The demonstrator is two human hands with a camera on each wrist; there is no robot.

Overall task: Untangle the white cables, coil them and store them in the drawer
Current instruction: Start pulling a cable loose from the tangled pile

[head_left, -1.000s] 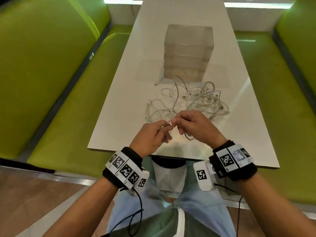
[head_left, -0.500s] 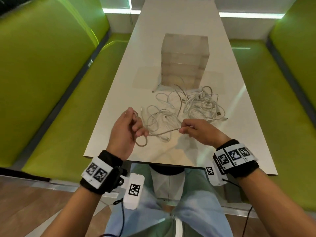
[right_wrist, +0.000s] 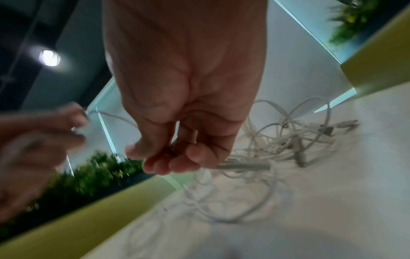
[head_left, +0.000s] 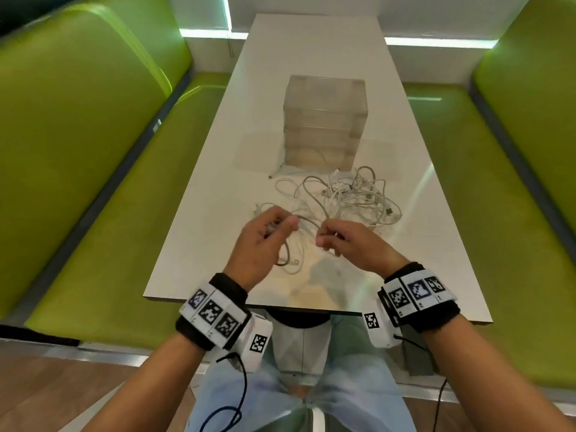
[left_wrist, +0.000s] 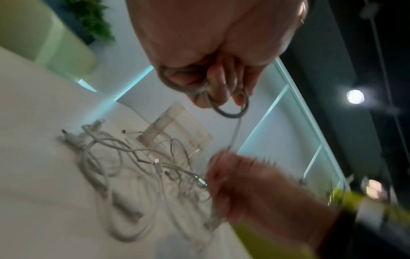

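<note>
White cable (head_left: 307, 220) stretched between both hands above near table edge. Left hand (head_left: 260, 244) fingers curled round small loops of it. Right hand (head_left: 349, 244) pinches other stretch. Messy cable pile (head_left: 352, 194) on table (head_left: 311, 73), just before clear drawer box (head_left: 324, 123). Plug ends hard to tell; wrist views blurry.

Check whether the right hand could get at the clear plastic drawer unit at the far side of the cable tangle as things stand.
Probably not yet: the right hand pinches a white cable strung to the left hand, and the tangled white cables lie between it and the clear plastic drawer unit. Above the heap nothing blocks it.
</note>
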